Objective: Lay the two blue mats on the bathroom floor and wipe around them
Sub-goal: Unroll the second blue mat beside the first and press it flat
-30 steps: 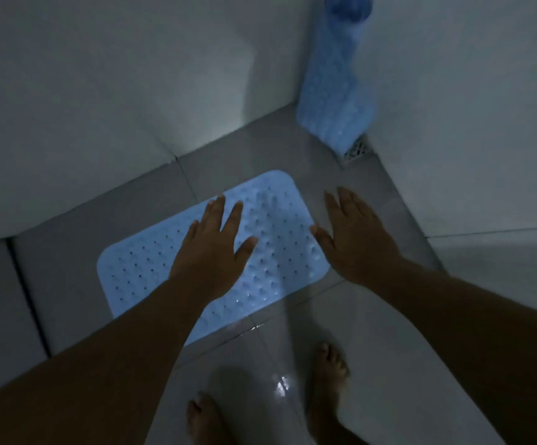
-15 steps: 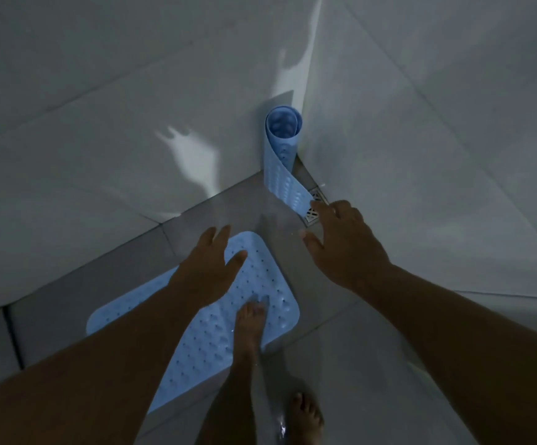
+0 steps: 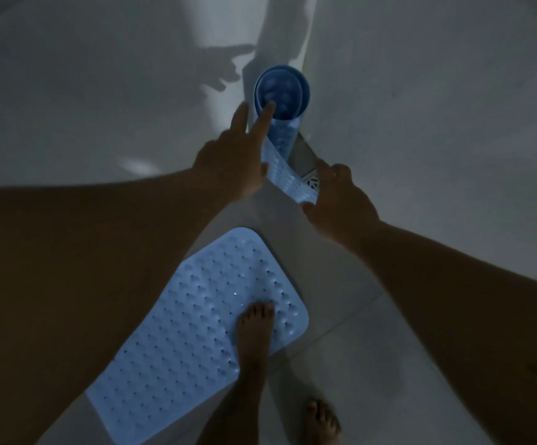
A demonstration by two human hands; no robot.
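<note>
From the head view the room is dim, so much of what you see is shadow: your forearms are dark masses cut off by the lower and side edges, and your left arm covers the near left part of the flat mat (image 3: pixel 196 332). That flat mat lies on the grey tiled floor (image 3: pixel 350 364), a pale blue rounded rectangle of soft, rubbery-looking material studded with rows of small holes and bumps; your left foot (image 3: pixel 254 329) stands on its right edge, and your right foot (image 3: pixel 321 422) is on bare tile, partly cut off at the bottom. The rolled mat (image 3: pixel 281 91) stands upright in the corner where two plain pale walls (image 3: pixel 100 91) meet, a blue tube with its loose tail curling down toward the floor drain (image 3: pixel 310 183), which is mostly hidden. Your left hand (image 3: pixel 231 168) is spread wide, index finger reaching into the open top of the roll, other fingers beside the tube; whether it grips is hard to tell. Your right hand (image 3: pixel 337 200) is loosely curled at the bottom end of the loose tail, thumb just under its edge, though a firm hold cannot be made out.
</note>
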